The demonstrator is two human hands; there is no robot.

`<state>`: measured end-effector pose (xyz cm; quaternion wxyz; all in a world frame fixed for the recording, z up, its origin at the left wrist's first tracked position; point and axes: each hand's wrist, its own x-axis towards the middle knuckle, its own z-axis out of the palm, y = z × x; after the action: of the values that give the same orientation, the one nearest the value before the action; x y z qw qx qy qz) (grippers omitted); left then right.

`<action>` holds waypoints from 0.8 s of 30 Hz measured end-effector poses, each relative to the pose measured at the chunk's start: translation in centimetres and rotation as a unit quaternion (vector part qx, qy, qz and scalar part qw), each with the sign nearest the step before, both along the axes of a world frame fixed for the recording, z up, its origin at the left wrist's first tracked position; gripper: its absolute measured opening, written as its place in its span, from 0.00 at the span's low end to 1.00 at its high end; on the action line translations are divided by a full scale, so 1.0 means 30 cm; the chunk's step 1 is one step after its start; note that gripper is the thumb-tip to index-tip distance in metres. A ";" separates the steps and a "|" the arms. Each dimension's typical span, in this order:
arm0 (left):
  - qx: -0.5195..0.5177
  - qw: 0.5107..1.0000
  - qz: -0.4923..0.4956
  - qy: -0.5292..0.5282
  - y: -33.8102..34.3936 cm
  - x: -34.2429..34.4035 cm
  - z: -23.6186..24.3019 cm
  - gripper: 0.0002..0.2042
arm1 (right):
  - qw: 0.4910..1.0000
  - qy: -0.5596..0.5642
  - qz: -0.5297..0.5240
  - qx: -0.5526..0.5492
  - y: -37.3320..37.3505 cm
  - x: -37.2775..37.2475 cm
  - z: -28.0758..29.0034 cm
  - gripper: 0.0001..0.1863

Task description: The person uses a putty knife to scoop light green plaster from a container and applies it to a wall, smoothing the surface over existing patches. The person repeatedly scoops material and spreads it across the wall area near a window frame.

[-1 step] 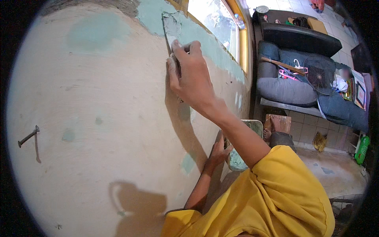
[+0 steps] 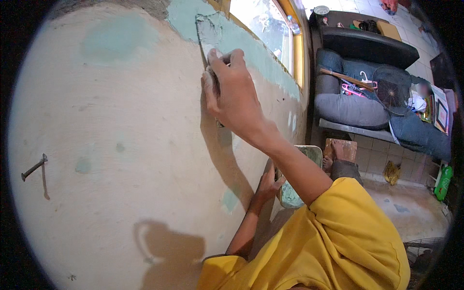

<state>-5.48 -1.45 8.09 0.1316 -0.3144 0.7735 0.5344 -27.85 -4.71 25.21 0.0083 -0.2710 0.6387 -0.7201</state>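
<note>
My right hand is closed round the handle of a putty knife. The knife's blade, smeared with greyish-green putty, lies against the wall next to the window's lower edge. Around it runs a band of pale green putty. Lower down, my left hand grips the side of a light-rimmed rectangular tub. Green putty sits inside the tub, and my right forearm hides part of it.
A bent nail sticks out of the wall at left. The window has a yellow frame. At right stands a dark sofa bearing a fan and clutter. My foot rests on a reddish-brown board; a green bottle lies beyond.
My right hand and the putty knife have shifted very slightly left along the wall. My left hand and the tub look almost unchanged.
</note>
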 end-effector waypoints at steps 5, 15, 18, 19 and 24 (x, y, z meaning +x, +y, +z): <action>-0.044 0.999 -0.008 -0.029 0.002 0.032 -0.025 0.43 | 0.999 0.034 0.040 -0.009 0.123 -0.018 0.019 0.20; -0.079 0.996 -0.041 -0.030 -0.016 0.042 -0.037 0.46 | 0.996 0.055 -0.052 0.046 0.019 -0.198 -0.064 0.16; -0.041 0.998 -0.026 -0.039 0.005 0.002 0.030 0.45 | 0.998 0.051 -0.030 0.020 -0.022 -0.161 -0.047 0.14; -0.023 0.999 -0.022 -0.037 0.006 -0.018 0.046 0.45 | 0.997 0.065 -0.045 0.025 -0.023 -0.149 -0.028 0.15; 0.010 0.996 -0.038 -0.085 -0.020 -0.003 0.007 0.43 | 0.995 0.082 -0.061 -0.020 -0.037 -0.041 0.130 0.15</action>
<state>-5.58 -2.06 8.30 0.2197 -0.3278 0.7658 0.5078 -29.09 -5.84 29.11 -0.0932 -0.2898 0.6381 -0.7072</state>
